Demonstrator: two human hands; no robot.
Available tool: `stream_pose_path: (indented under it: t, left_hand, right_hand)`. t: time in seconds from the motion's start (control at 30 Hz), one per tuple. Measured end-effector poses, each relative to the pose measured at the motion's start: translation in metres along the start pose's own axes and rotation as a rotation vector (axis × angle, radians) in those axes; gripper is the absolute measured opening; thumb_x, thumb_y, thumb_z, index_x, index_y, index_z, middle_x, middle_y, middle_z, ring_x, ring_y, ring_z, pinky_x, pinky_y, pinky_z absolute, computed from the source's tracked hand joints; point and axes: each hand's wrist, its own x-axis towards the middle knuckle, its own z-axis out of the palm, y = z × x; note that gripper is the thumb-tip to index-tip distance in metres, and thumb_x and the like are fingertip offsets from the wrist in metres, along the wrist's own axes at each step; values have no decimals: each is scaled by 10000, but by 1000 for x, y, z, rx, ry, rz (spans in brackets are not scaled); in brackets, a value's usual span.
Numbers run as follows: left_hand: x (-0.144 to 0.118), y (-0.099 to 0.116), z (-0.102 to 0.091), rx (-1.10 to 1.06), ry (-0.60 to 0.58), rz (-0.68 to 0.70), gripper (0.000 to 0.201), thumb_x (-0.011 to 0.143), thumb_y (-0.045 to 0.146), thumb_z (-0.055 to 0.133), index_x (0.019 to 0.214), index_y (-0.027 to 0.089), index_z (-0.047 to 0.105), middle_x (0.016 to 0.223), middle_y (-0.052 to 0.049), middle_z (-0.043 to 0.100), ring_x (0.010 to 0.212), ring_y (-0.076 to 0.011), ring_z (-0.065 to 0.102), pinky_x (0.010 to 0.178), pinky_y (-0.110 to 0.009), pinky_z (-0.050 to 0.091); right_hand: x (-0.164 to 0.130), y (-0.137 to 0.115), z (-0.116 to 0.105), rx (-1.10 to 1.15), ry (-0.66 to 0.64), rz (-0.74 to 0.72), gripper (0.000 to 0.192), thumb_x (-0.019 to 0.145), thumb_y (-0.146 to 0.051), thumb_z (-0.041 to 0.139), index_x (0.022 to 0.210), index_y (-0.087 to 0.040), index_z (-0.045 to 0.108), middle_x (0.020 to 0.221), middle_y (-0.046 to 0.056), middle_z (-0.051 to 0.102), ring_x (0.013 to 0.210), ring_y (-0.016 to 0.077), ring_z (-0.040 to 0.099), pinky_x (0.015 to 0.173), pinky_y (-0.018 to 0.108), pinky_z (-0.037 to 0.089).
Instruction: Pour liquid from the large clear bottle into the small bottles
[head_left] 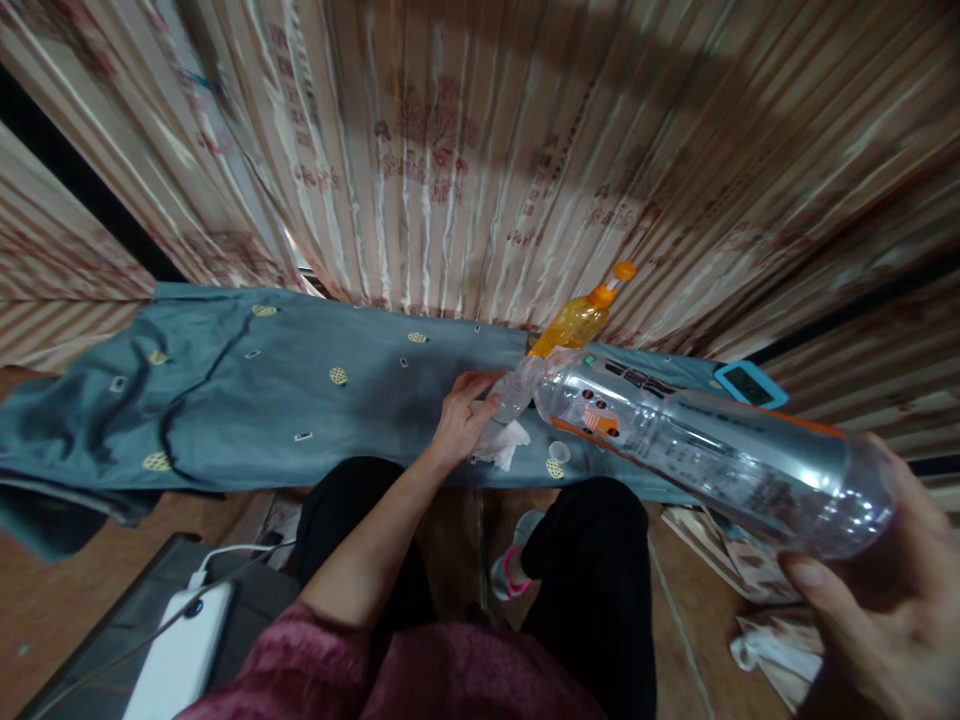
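My right hand (pixel 885 600) grips the base end of a large clear plastic bottle (pixel 720 450) with an orange and black label. That bottle lies tilted nearly level, its neck end pointing left. My left hand (pixel 461 415) is closed around a small clear plastic container (pixel 511 397) close to the large bottle's neck. Whether the two mouths touch, or any liquid passes, I cannot tell. Just behind them stands a pump bottle (pixel 574 325) of orange-yellow liquid with an orange pump head. A crumpled white tissue (pixel 510 445) and a small clear round cap (pixel 559 453) lie below the hands.
A grey-green patterned cloth (pixel 285 400) covers the narrow table. Toward its right end is a light-blue digital device (pixel 750 385). Pleated curtains (pixel 435 150) hang behind. A white power bank (pixel 180 650) with a cable rests on a dark surface at lower left.
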Motion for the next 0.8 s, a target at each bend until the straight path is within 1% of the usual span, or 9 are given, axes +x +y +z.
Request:
stream_pose_path:
  t: [0.07,0.13,0.2,0.4,0.47,0.67,0.8]
  left_hand:
    - [0,0,0,-7,-2,8,482,1036,511,541,1313,195,777,1311,-112,783,1252,-306,667,1161,-458,516]
    - [0,0,0,-4,-2,1,480,1037,516,540,1308,200,780,1311,-110,783,1253,-307,668,1165,-463,514]
    - [0,-1,0,1,0,-16,475,1039,521,548,1306,206,783,1311,-109,782,1254,-309,670,1166,-463,513]
    - [0,-2,1,0,2,-6,464,1042,519,560,1296,209,792,1310,-106,785,1250,-309,669,1164,-465,522]
    - [0,-3,1,8,4,1,461,1044,517,558,1299,210,790,1305,-106,784,1242,-307,671,1158,-467,526]
    - [0,-5,1,12,8,29,464,1057,514,547,1311,203,780,1302,-113,775,1224,-298,682,1138,-458,531]
    - [0,-4,0,5,7,23,456,1051,502,560,1315,201,778,1302,-110,783,1228,-301,680,1138,-455,532]
  right_hand:
    - [0,5,-3,-21,-23,-35,948,660,-437,968,1539,-324,632,1541,106,652,1451,434,586,1263,671,355]
    - [1,8,-4,-50,-33,-39,959,669,-453,963,1555,-338,613,1572,107,627,1476,448,560,1258,698,347]
    - [2,10,-4,-60,-34,-55,968,660,-464,968,1553,-354,611,1555,108,641,1473,456,562,1251,717,342]
    - [5,8,-1,-56,-14,-46,971,624,-442,985,1527,-370,636,1537,103,653,1435,449,594,1235,742,349]
    - [5,6,1,-59,-11,-69,961,609,-439,989,1508,-368,655,1515,100,668,1412,445,611,1233,739,357]
    - [3,-3,6,-56,21,0,939,631,-444,978,1509,-380,653,1553,81,641,1436,434,592,1252,729,349]
    - [2,-11,11,-20,32,26,944,605,-430,992,1491,-388,668,1536,70,656,1419,420,607,1240,718,385]
